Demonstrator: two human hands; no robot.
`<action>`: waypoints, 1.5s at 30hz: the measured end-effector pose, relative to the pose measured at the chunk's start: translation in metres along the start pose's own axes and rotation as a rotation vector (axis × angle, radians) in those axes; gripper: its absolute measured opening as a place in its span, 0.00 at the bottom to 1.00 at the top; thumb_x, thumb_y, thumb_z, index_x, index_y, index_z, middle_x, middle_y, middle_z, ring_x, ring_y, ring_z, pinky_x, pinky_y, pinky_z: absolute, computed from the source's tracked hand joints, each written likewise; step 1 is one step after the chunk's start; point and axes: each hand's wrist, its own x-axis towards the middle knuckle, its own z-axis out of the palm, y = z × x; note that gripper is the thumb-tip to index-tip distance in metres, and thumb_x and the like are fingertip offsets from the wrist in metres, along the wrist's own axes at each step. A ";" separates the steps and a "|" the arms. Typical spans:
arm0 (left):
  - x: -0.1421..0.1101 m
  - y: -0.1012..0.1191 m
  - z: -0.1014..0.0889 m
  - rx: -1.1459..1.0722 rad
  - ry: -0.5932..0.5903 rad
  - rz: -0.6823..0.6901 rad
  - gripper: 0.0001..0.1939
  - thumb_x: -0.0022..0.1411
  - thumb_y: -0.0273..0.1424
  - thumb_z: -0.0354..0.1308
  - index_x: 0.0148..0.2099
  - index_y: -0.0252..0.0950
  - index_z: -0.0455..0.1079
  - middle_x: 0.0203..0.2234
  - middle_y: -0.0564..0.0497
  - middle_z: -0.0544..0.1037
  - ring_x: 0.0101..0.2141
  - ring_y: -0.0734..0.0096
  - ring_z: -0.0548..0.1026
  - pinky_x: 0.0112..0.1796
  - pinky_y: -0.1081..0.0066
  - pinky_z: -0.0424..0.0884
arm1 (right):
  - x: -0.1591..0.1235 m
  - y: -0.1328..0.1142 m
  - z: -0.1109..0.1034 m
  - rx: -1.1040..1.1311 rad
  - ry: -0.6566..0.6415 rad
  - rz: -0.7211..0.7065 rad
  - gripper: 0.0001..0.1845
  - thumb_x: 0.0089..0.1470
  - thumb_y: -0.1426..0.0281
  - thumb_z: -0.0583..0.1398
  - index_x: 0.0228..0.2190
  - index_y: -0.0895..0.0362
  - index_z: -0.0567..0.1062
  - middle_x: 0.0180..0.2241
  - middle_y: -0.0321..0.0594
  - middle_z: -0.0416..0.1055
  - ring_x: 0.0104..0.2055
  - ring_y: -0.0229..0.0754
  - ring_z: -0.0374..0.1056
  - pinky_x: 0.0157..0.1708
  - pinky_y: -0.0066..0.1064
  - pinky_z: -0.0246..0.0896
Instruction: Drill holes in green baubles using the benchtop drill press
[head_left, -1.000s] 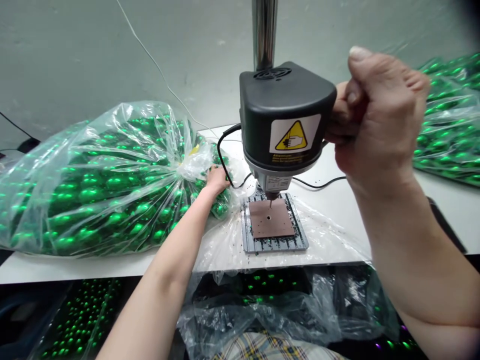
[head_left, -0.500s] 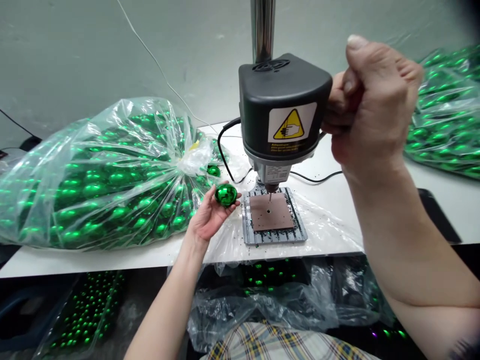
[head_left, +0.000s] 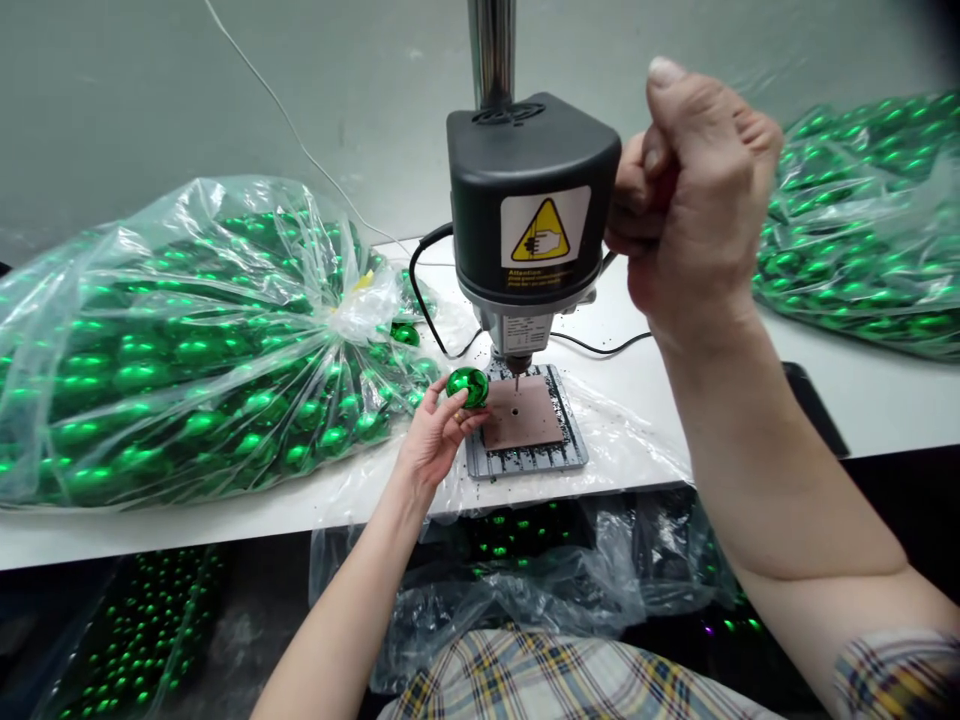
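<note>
My left hand [head_left: 435, 440] pinches a shiny green ball [head_left: 468, 387] in its fingertips, just left of the brown pad [head_left: 525, 415] on the press's grey base plate [head_left: 525, 458]. The ball is close to the thin drill bit [head_left: 516, 375] but apart from it. My right hand [head_left: 694, 195] is closed in a fist round the lever at the right side of the black press head [head_left: 531, 195]; the lever itself is hidden in the fist.
A big clear bag of green balls [head_left: 180, 340] lies on the white table [head_left: 862, 400] at the left, and another bag [head_left: 862, 240] at the right. A black cable [head_left: 600, 348] runs behind the press. Plastic-lined bins of green balls [head_left: 142, 630] sit below the table edge.
My left hand drew out of the left bag's mouth with one green ball and carried it right to the edge of the base plate. My right fist stayed on the lever.
</note>
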 end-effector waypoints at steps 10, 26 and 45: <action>0.016 -0.015 0.005 0.120 0.044 0.128 0.31 0.47 0.38 0.75 0.49 0.39 0.65 0.35 0.52 0.81 0.35 0.68 0.80 0.40 0.66 0.75 | -0.002 0.000 0.000 -0.039 -0.025 -0.006 0.25 0.59 0.70 0.57 0.13 0.52 0.57 0.12 0.30 0.49 0.13 0.30 0.41 0.11 0.30 0.30; 0.023 -0.048 0.008 0.708 -0.031 0.442 0.25 0.49 0.32 0.75 0.50 0.39 0.77 0.45 0.46 0.79 0.43 0.62 0.75 0.46 0.65 0.69 | -0.004 -0.001 -0.001 -0.197 -0.054 -0.007 0.26 0.65 0.68 0.53 0.17 0.53 0.51 0.14 0.31 0.46 0.15 0.34 0.40 0.13 0.32 0.34; 0.017 -0.065 0.018 0.603 -0.032 0.471 0.23 0.51 0.33 0.74 0.49 0.38 0.74 0.44 0.46 0.77 0.46 0.62 0.76 0.50 0.64 0.70 | -0.012 -0.001 -0.002 -0.161 -0.020 -0.058 0.26 0.60 0.67 0.57 0.14 0.52 0.54 0.12 0.31 0.47 0.13 0.34 0.41 0.14 0.34 0.35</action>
